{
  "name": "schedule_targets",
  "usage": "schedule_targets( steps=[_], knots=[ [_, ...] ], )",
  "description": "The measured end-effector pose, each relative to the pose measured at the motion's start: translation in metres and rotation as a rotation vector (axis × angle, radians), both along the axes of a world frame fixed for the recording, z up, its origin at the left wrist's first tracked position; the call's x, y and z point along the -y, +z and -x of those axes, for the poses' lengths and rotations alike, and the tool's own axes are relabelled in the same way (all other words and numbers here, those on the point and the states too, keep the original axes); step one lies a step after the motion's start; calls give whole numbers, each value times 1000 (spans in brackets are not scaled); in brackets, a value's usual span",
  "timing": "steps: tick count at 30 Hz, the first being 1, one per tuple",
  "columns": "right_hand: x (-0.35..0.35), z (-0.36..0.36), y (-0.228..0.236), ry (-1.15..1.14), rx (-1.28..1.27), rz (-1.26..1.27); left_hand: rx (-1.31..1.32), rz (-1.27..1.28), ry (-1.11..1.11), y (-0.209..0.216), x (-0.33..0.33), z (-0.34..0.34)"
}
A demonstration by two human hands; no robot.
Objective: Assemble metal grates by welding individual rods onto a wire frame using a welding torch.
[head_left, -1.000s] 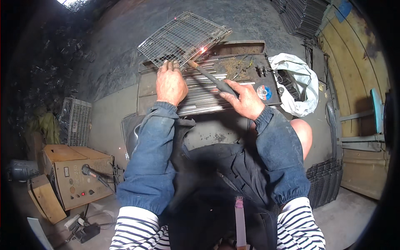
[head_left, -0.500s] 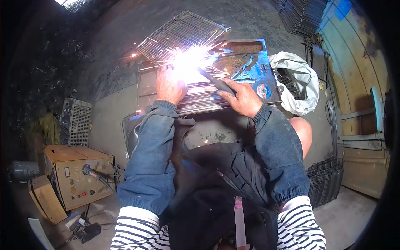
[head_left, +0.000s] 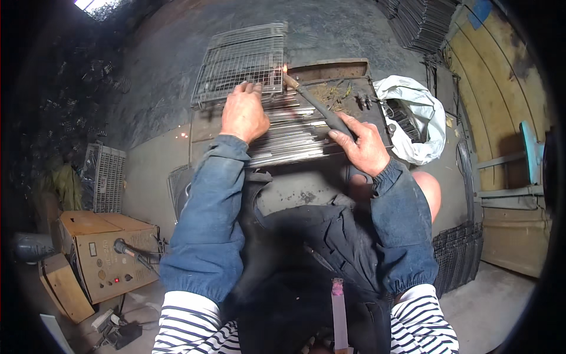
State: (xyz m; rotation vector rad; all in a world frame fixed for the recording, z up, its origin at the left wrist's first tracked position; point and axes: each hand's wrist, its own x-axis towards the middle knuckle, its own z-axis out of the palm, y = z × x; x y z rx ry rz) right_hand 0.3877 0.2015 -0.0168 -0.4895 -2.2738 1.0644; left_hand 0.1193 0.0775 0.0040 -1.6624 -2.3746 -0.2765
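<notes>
My left hand (head_left: 243,113) has its fingers curled over the near edge of a wire mesh panel (head_left: 239,62). The panel overhangs the far left of a low metal work table. In my right hand (head_left: 364,147) is a welding torch (head_left: 321,109) with a dark handle, its fingers wrapped round the grip. The torch's tip is close to the panel's right edge, where a small orange spot glows. Beneath and beside my left hand lies a stack of thin metal rods (head_left: 289,141).
A brown metal tray (head_left: 327,69) with scraps is at the back of the table. A white sack (head_left: 436,112) holding dark metal pieces stands to its right. An orange welding machine (head_left: 118,259) sits at lower left, and stacked wire grids (head_left: 457,259) at lower right.
The bright arc and its sparks have gone out, leaving a small glow. The mesh panel has turned and shifted left. My right hand has moved slightly right and nearer with the torch.
</notes>
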Motion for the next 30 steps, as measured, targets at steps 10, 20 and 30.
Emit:
schedule_targets(
  steps=[10, 20, 30],
  knots=[
    [-9, -13, -13, -64, 129, -33, -129, 104, 136, -14, -29, -29],
    [-8, -8, -19, 13, 44, 31, -38, -121, -20, -30, -26, -12],
    [-10, -10, -19, -6, 28, -87, -88, 261, 94, -14, -28, -24]
  ],
)
